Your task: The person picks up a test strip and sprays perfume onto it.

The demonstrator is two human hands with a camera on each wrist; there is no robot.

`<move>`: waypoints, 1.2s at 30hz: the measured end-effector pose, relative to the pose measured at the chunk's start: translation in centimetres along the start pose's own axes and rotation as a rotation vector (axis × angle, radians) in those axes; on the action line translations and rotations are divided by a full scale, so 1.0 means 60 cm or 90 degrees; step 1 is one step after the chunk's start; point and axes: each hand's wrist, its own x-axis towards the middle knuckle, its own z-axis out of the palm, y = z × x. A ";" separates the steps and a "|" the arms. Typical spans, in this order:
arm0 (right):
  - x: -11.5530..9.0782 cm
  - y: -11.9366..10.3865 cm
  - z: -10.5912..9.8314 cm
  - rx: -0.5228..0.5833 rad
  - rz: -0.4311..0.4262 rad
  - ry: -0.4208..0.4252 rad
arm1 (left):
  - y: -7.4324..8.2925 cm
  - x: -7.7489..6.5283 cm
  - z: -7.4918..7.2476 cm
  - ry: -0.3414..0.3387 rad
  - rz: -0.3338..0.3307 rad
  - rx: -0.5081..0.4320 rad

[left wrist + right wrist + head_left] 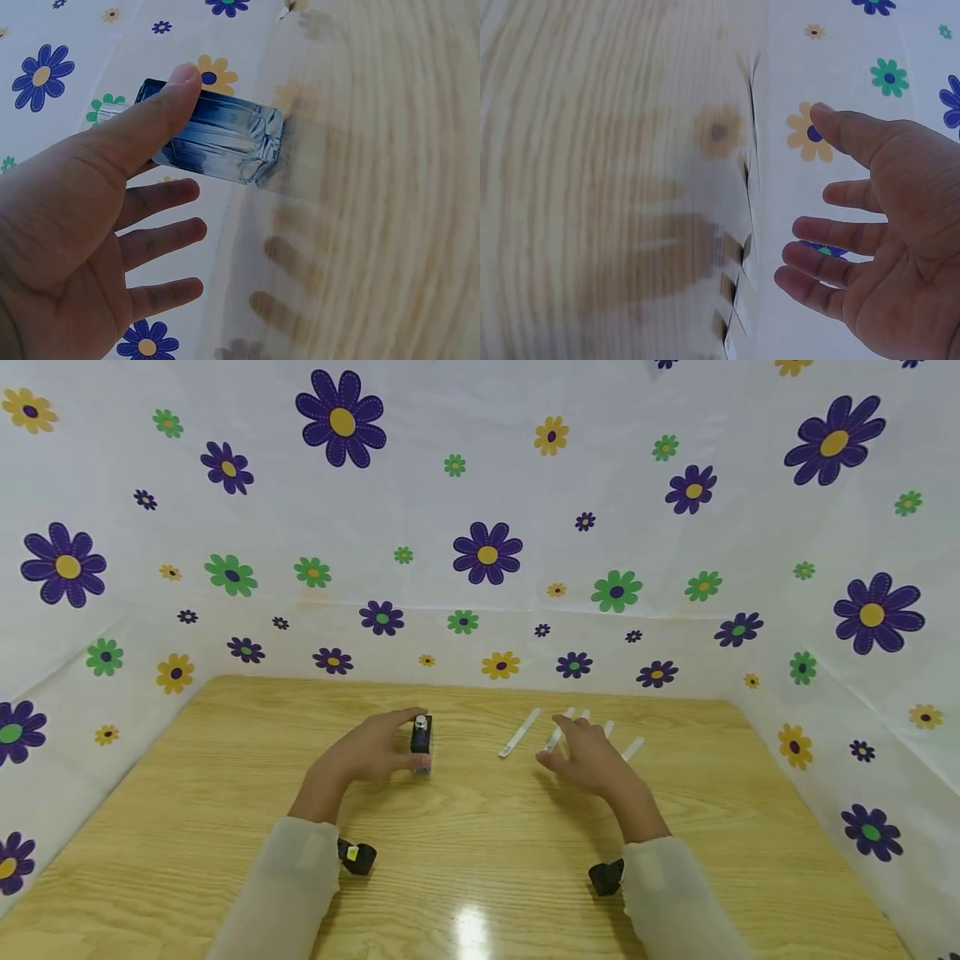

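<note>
My left hand (367, 749) pinches a perfume bottle (422, 743) between thumb and index finger; the other fingers are spread away from it. In the left wrist view the clear, blue-tinted glass of the bottle (232, 135) shows, with a silver sprayer neck and no cap on it. Its base is at the tabletop, or just over it; I cannot tell which. My right hand (592, 758) hovers with fingers parted over several slim white paper strips (521, 732), holding nothing. In the right wrist view that hand (885, 225) is above the strips, which curl up from the wood.
The wooden table (465, 827) has a glossy top that reflects light. White cloth with printed flowers (487, 553) encloses its back and both sides. Black wrist cameras (358, 858) sit at both sleeves.
</note>
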 end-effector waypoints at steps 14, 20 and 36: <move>0.032 -0.044 0.019 0.085 0.028 -0.041 | -0.021 0.002 0.011 0.034 -0.008 -0.135; 0.045 -0.058 0.031 0.147 0.088 -0.030 | -0.014 0.003 0.012 0.038 -0.007 -0.147; 0.068 -0.083 0.066 0.361 0.292 0.007 | -0.019 0.007 0.018 0.039 0.002 -0.156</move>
